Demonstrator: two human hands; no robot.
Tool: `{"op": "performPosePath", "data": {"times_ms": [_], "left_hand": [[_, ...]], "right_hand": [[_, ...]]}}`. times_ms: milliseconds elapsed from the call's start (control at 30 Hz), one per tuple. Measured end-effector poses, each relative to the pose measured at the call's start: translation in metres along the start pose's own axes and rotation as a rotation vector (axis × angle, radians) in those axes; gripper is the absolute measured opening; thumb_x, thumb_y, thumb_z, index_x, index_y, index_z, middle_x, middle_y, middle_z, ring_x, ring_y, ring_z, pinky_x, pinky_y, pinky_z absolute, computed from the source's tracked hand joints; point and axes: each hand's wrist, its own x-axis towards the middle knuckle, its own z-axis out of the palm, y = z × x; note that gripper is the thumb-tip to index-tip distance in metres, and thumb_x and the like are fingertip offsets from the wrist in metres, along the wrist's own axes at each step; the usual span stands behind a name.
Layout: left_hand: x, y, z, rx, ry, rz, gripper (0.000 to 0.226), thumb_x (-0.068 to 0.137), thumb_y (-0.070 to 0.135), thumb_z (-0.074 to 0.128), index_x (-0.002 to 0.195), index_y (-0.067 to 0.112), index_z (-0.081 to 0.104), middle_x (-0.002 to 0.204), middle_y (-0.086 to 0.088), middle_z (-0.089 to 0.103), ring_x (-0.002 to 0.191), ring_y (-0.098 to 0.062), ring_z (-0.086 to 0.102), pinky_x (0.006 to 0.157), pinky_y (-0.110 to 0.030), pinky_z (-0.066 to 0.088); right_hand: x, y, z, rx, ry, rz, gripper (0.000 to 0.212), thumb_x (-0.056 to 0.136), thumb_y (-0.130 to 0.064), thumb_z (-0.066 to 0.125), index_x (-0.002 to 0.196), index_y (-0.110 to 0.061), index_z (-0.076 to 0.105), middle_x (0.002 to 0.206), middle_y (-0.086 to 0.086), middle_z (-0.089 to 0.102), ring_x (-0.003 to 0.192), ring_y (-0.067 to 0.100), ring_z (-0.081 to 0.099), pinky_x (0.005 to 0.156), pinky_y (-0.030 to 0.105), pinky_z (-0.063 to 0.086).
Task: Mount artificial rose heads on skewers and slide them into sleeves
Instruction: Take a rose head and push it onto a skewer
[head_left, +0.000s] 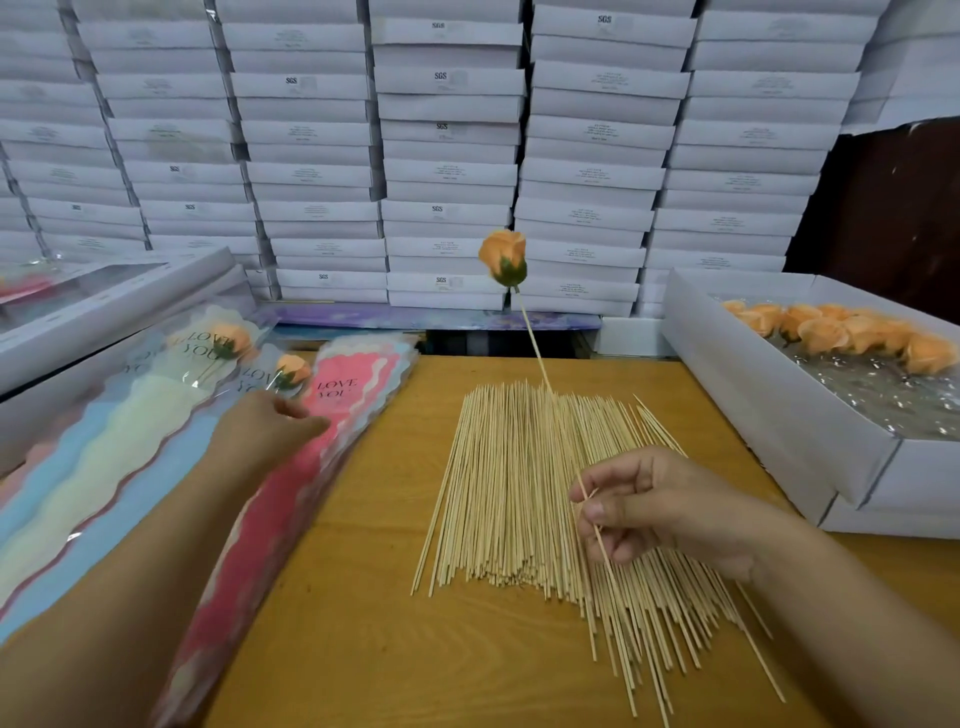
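Landmark: skewer pile (545, 499), fanned across the middle of the wooden table (343, 597).

My right hand (654, 506), over the pile's near-right part, pinches the lower end of one skewer (535, 343) between thumb and curled fingers. An orange rose head (504, 257) is mounted on its tip, raised above the pile's far edge. Mounting for this stem looks complete; sleeving not yet done.

My left hand (270, 423), left of the pile, reaches onto the stack of sleeves (291, 483), fingers loosely extended on the top pink one; I cannot tell whether it has any hold.

Further left of the pile: two sleeved roses (260, 358), finished.

Right of the pile: white box (769, 395) holding loose rose heads (841, 332). Judgement: early stage, most work remains.
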Motion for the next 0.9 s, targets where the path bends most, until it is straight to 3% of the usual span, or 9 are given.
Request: {"op": "performPosePath", "data": {"times_ms": [67, 200, 267, 367, 567, 700, 767, 900], "left_hand": [[0.010, -0.014, -0.003, 0.213, -0.039, -0.056, 0.036, 0.086, 0.037, 0.078, 0.094, 0.003, 0.069, 0.092, -0.015, 0.071, 0.076, -0.024, 0.060, 0.069, -0.032, 0.046], [0.020, -0.035, -0.007, 0.248, -0.106, -0.161, 0.052, 0.076, 0.046, 0.083, 0.067, 0.001, 0.060, 0.063, -0.012, 0.059, 0.065, -0.028, 0.056, 0.061, -0.034, 0.038], [0.023, -0.038, -0.008, 0.217, -0.080, -0.165, 0.050, 0.075, 0.042, 0.085, 0.062, 0.001, 0.059, 0.057, -0.010, 0.057, 0.060, -0.027, 0.053, 0.057, -0.033, 0.036], [0.028, -0.041, -0.012, 0.180, -0.026, -0.161, 0.041, 0.074, 0.032, 0.088, 0.072, -0.003, 0.068, 0.068, -0.014, 0.065, 0.067, -0.028, 0.058, 0.062, -0.034, 0.040], [0.034, -0.045, -0.018, 0.221, 0.034, -0.120, 0.040, 0.070, 0.030, 0.092, 0.064, 0.002, 0.064, 0.071, -0.014, 0.061, 0.057, -0.025, 0.050, 0.057, -0.033, 0.035], [0.037, -0.046, -0.023, 0.228, 0.041, -0.143, 0.043, 0.065, 0.032, 0.094, 0.074, -0.003, 0.071, 0.074, -0.021, 0.068, 0.060, -0.028, 0.055, 0.059, -0.033, 0.042], [0.038, -0.045, -0.025, 0.222, 0.026, -0.138, 0.038, 0.067, 0.030, 0.094, 0.072, 0.001, 0.070, 0.067, -0.023, 0.065, 0.057, -0.029, 0.054, 0.064, -0.033, 0.044], [0.039, -0.043, -0.031, 0.200, 0.013, -0.173, 0.038, 0.073, 0.021, 0.090, 0.061, 0.001, 0.060, 0.051, -0.013, 0.052, 0.050, -0.025, 0.048, 0.061, -0.031, 0.042]], "right_hand": [[0.000, 0.000, -0.001, 0.016, 0.010, -0.011, 0.022, 0.076, -0.009, 0.077, 0.098, -0.007, 0.075, 0.087, 0.018, 0.073, 0.070, 0.025, 0.071, 0.055, 0.024, 0.058], [0.000, -0.001, -0.002, 0.015, 0.028, -0.024, 0.023, 0.075, -0.011, 0.078, 0.098, -0.008, 0.076, 0.088, 0.018, 0.073, 0.072, 0.026, 0.072, 0.056, 0.024, 0.057], [0.000, -0.001, -0.003, 0.016, 0.031, -0.028, 0.021, 0.076, -0.010, 0.077, 0.096, -0.010, 0.077, 0.088, 0.018, 0.073, 0.072, 0.026, 0.072, 0.056, 0.024, 0.057], [-0.001, -0.001, -0.003, 0.023, 0.043, -0.030, 0.019, 0.076, -0.009, 0.076, 0.095, -0.012, 0.077, 0.088, 0.018, 0.073, 0.072, 0.026, 0.072, 0.056, 0.024, 0.058], [-0.002, -0.003, -0.003, 0.012, 0.052, -0.051, 0.014, 0.077, -0.012, 0.076, 0.090, -0.016, 0.078, 0.086, 0.015, 0.073, 0.073, 0.025, 0.073, 0.057, 0.024, 0.057], [-0.002, -0.003, -0.005, 0.008, 0.054, -0.053, 0.014, 0.078, -0.011, 0.075, 0.091, -0.016, 0.078, 0.087, 0.015, 0.074, 0.074, 0.026, 0.072, 0.057, 0.025, 0.057], [-0.002, -0.003, -0.005, 0.004, 0.055, -0.055, 0.014, 0.078, -0.012, 0.075, 0.090, -0.017, 0.079, 0.087, 0.014, 0.074, 0.074, 0.026, 0.072, 0.057, 0.024, 0.057], [-0.001, -0.002, -0.006, -0.003, 0.070, -0.055, 0.018, 0.077, -0.011, 0.075, 0.095, -0.012, 0.076, 0.086, 0.014, 0.074, 0.073, 0.025, 0.072, 0.055, 0.024, 0.056]]}}
